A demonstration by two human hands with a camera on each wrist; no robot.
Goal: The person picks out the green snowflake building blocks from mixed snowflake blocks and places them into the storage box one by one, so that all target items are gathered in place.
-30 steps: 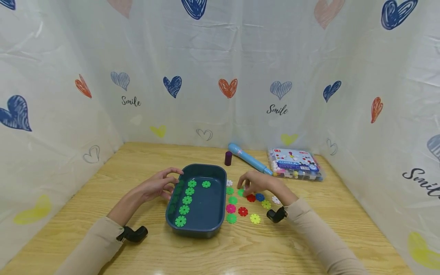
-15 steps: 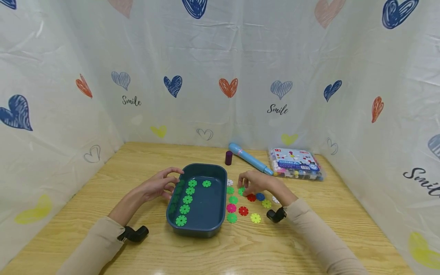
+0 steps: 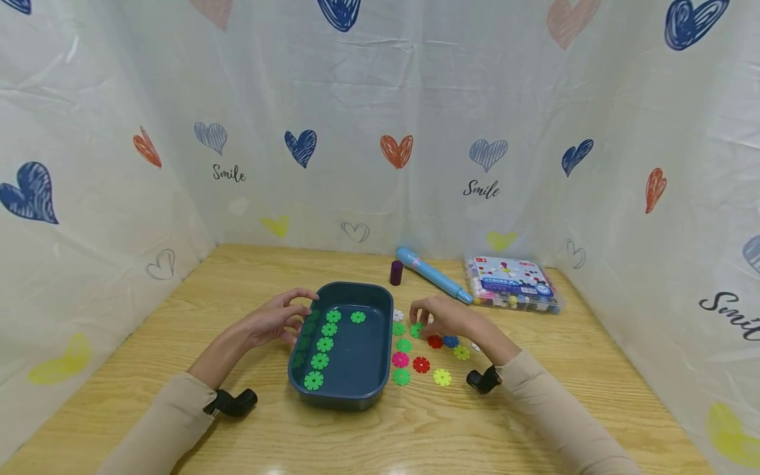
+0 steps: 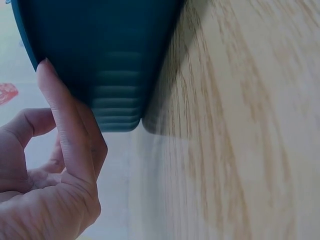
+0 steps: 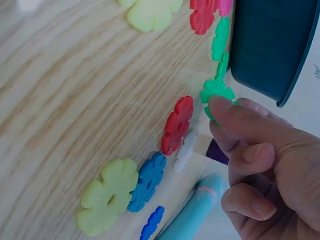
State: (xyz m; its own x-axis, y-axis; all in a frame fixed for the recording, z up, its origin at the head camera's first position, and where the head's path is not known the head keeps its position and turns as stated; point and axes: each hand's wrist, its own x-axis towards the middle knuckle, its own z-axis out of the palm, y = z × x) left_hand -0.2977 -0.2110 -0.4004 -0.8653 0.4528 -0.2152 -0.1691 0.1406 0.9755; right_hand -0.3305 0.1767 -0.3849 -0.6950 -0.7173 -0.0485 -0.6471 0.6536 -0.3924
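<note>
A green snowflake disc [image 5: 216, 91] is pinched at its edge between the thumb and a fingertip of the right hand [image 3: 446, 317], and it appears tipped up off the wooden table [image 3: 249, 277], probably because so thin a piece can only be taken by its rim. It lies just to the right of the dark teal tray [image 3: 380, 382], near that tray's far end. The disc is flat and bright green, with rounded lobes around its outline; whether it has a centre hole cannot be told. More discs are scattered on the table beside it: a red disc [image 5: 177, 125], a blue disc [image 5: 147, 180], a yellow-green disc [image 5: 107, 197], a pink disc [image 3: 400, 359] and others. Inside the tray, only green discs [image 3: 324, 344] are seen, laid in a row along its left side with one apart. The tray's left wall is touched by the loosely curled fingers of the left hand [image 3: 272, 321], seemingly to steady it. A blue pen [image 3: 432, 274], a small purple cap [image 3: 396, 272] and a clear pack [image 3: 513, 282] are set further back.
</note>
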